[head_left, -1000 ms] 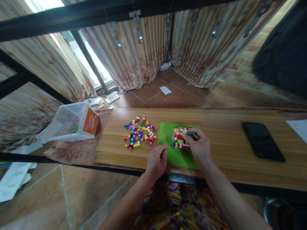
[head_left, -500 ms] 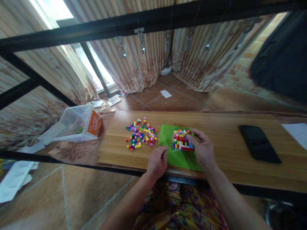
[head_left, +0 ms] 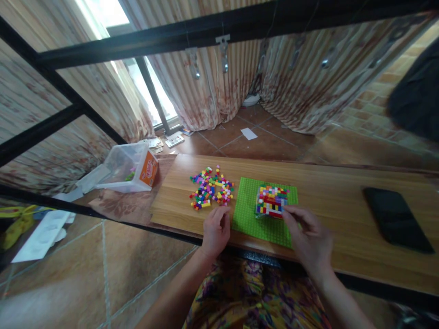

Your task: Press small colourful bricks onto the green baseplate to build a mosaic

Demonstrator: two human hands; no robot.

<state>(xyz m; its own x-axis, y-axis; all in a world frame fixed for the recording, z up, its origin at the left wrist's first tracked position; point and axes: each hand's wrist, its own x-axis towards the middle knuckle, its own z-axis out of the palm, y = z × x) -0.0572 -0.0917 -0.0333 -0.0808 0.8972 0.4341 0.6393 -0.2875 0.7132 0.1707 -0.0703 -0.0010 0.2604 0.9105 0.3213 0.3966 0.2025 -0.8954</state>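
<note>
A green studded baseplate (head_left: 246, 214) lies on the wooden tabletop in front of me. On it stands a low block build (head_left: 270, 199) of many small coloured toy bricks in rows. My right hand (head_left: 310, 237) is at the build's lower right corner, thumb and index finger pinched there. Whether a small brick is between those fingertips is too small to make out. Left of the baseplate, my left hand (head_left: 216, 232) rests near the table's front edge with its fingers curled closed, their contents hidden. Just beyond it lies a loose pile of toy bricks (head_left: 210, 191).
A black phone (head_left: 397, 219) lies at the right of the tabletop (head_left: 329, 192). To the left, a clear plastic box (head_left: 125, 171) with an orange label is tipped on its side. A black metal bar (head_left: 171, 39) crosses above the far side, in front of curtains.
My right hand has drawn back from over the build to its lower right corner. The left hand has come off the baseplate's edge towards the loose bricks. The whole view has shifted.
</note>
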